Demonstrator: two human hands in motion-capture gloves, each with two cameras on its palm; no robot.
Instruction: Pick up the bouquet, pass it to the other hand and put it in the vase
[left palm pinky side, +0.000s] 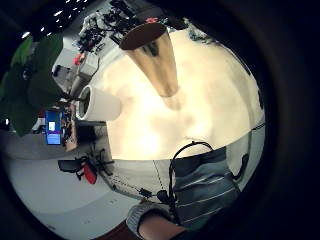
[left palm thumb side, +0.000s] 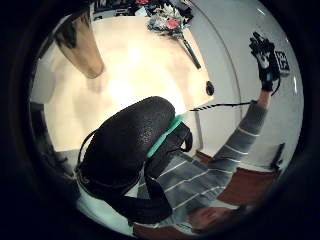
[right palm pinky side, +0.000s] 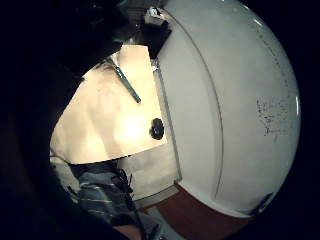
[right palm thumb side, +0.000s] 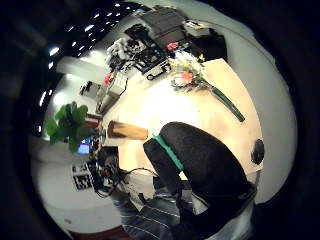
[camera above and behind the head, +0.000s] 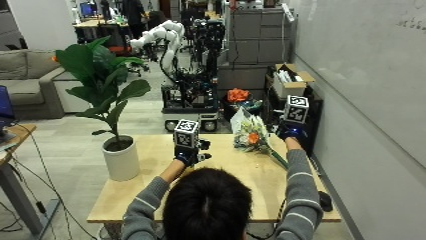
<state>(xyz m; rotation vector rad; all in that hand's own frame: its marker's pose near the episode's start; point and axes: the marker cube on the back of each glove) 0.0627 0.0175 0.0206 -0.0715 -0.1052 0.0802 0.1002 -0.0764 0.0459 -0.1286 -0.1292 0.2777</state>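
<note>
Your head (camera above and behind the head: 206, 200) fills the lower edge of the outside view; beyond it, nothing of the task is yet done. From that view, the bouquet (camera above and behind the head: 251, 136) lies untouched on the wooden table (camera above and behind the head: 146, 197), toward its far right corner, at about 1 o'clock from your head. Picking up, passing and placing all remain.

Bouquet: white and pale blooms with one orange-red flower at the centre, wrapped in clear film; a long dark green stem bundle (camera above and behind the head: 277, 159) trails back toward you along the table's right side.

Vase: a tall tapered brown vessel (left palm pinky side: 155, 57), seen in the palm views standing on the table, open mouth up; in the outside view your raised left hand hides it.

Right hand (camera above and behind the head: 291, 131): raised at 1 o'clock, just beside the bouquet's right edge, holding nothing; whether its fingers are spread or curled cannot be told. Left hand (camera above and behind the head: 190, 152): raised at 12 o'clock over the table's middle, fingers loosely curled, holding nothing.

White pot with a leafy plant (camera above and behind the head: 122, 159): at 10 o'clock, on the table's left side.
</note>
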